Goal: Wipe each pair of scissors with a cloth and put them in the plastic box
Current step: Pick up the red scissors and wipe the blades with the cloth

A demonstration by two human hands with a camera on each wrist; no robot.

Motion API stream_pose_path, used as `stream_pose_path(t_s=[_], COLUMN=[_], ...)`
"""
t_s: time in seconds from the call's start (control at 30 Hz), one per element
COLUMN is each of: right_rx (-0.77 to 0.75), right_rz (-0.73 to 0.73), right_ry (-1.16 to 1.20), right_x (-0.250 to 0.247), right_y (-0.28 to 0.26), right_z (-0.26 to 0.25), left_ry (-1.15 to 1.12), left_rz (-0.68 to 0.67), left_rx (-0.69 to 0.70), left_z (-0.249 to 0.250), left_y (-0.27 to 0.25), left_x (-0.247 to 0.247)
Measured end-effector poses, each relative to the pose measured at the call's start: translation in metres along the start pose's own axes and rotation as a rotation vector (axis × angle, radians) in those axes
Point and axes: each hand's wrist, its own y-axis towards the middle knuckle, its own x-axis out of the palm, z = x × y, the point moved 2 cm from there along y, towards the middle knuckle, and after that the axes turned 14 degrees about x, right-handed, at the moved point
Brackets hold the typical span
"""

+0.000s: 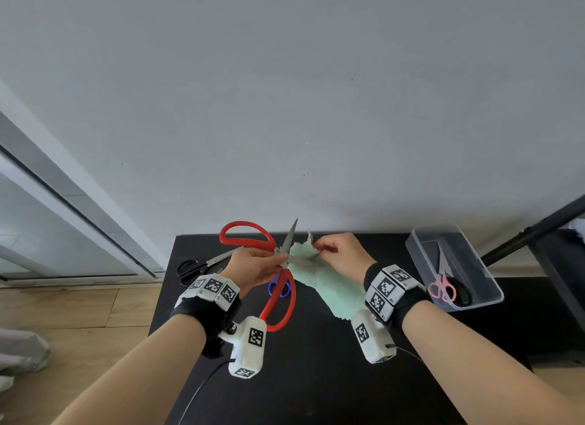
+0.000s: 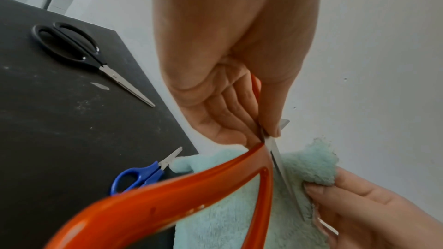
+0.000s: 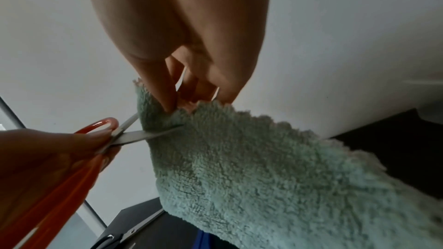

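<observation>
On the black counter (image 1: pixel 316 377), black scissors (image 1: pixel 202 265) lie at centre left of the head view, and blue scissors (image 1: pixel 279 289) lie behind the red handle. A clear box (image 1: pixel 421 250) at right holds pink scissors (image 1: pixel 441 287) and a dark-handled pair. Both hands are raised over the counter's far edge, wrists toward the camera. The left hand (image 1: pixel 256 266) has its grip closed on the red scissors (image 1: pixel 247 234) at the pivot, blades spread open. The right hand (image 1: pixel 340 253) pinches the green cloth (image 1: pixel 329 285) around one blade, just right of the left grip; the other blade points up. The cloth's tail hangs down below the right wrist.
</observation>
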Motion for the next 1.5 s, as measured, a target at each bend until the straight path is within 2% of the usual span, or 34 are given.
stream_pose_path(t_s=[0.13,0.27,0.33,0.43,0.73,1.1,1.27,1.5], right_rx=[0.013,0.130,0.148,0.084,0.059,-0.012,-0.008,0.038], right_rz=[-0.059,-0.181,-0.166,-0.100,-0.251,-0.199,-0.192,-0.212], right_ry=[-0.026,0.175,0.189,0.117,0.094,-0.094,-0.256,-0.291], right_x=[-0.004,-0.008,-0.008,-0.004,0.005,0.009,0.005,-0.006], right_y=[0.000,0.000,0.003,0.010,0.018,0.022,0.020,0.017], right_z=[-0.014,-0.022,-0.023,-0.021,-0.017,-0.019,-0.018,-0.015], left_ry=[0.027,0.058,0.065,0.063,0.076,0.091,0.138,0.172], left_rz=[-0.014,-0.004,-0.001,-0.008,-0.024,-0.017,-0.017,0.000], left_rx=[0.019,0.039,0.047,0.054,0.069,0.107,0.115,0.106], left_z=[0.008,0.011,0.011,0.011,0.011,0.010,0.010,0.016], left_y=[0.004,0.009,0.010,0.012,0.015,0.017,0.019,0.021], left_x=[0.003,0.004,0.005,0.005,0.009,0.011,0.011,0.007])
